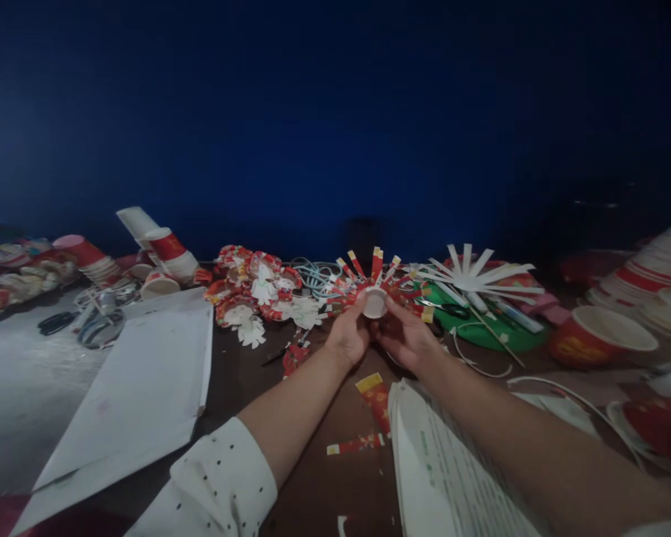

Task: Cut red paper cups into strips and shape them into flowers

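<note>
Nearby, printed sheets [452,462] lie on a brown table [313,507], this side of a red cut cup [376,303]. The left hand [350,335] and right hand [407,337] grip the cup's white round centre from both sides, apparently leaving its fanned strips free. Right of the cup spreads a white strip fan [470,283]; behind, a dark blue wall [313,112].

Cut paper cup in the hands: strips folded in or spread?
Spread: the red strips fan outward around the cup's pale round base, between the left hand and right hand.
</note>
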Tool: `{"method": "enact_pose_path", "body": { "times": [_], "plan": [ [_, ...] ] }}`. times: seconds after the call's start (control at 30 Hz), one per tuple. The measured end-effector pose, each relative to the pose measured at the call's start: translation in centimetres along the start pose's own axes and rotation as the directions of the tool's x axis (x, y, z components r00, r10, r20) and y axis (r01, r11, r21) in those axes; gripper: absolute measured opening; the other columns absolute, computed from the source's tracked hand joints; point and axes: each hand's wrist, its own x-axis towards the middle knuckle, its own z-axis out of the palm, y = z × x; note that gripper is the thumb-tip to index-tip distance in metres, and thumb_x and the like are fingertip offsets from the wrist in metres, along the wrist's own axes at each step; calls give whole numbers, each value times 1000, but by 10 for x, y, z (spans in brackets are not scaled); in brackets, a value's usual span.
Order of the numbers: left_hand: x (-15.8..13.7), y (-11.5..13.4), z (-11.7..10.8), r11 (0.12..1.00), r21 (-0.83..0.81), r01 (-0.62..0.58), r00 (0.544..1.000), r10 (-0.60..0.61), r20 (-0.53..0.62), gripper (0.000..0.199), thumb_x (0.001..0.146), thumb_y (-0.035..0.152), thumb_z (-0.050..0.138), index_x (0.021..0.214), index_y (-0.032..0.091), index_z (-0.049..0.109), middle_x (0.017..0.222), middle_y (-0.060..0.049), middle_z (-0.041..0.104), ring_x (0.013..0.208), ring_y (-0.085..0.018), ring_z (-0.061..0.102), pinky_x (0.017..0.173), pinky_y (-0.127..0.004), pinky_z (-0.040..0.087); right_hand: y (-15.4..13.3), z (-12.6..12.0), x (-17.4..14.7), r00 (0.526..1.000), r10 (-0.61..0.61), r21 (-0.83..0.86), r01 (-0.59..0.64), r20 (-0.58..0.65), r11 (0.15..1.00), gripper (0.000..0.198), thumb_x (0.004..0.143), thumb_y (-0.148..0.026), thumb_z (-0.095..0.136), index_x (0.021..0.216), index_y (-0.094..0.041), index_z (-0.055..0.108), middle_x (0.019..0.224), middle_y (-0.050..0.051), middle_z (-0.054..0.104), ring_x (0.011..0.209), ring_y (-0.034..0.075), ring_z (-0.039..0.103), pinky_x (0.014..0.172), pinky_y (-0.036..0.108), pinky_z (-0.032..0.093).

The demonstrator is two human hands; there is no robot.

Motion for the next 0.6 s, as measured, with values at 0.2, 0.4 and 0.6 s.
{"method": "enact_pose_path", "body": {
  "times": [0.2,0.4,0.6],
  "plan": [
    [4,1,-5,999,-11,50,998,-49,37,18,83,30,71,93,15,70,79,-2,73,70,-13,65,60,-23,50,0,1,1,999,4,-35,-6,-36,999,17,73,-22,80,85,-18,69,72,-2,72,61,11,64,53,18,54],
    [10,1,-9,1000,-3,4,995,-4,101,28,74,29,80,94,11,72,91,-9,76,96,-23,70,91,-34,54,-11,-4,6,992,-102,-306,74,-74,949,29,66,-34,85,85,-18,70,70,-1,71,61,13,62,52,21,50],
    [23,6,-19,995,74,-73,993,79,-82,29,71,26,83,94,12,73,87,-7,76,87,-19,70,87,-33,54,-63,-9,1,938,-212,-942,307,275,136,32,69,-40,81,94,-21,74,99,5,76,94,23,68,88,33,51]
  ]
}}
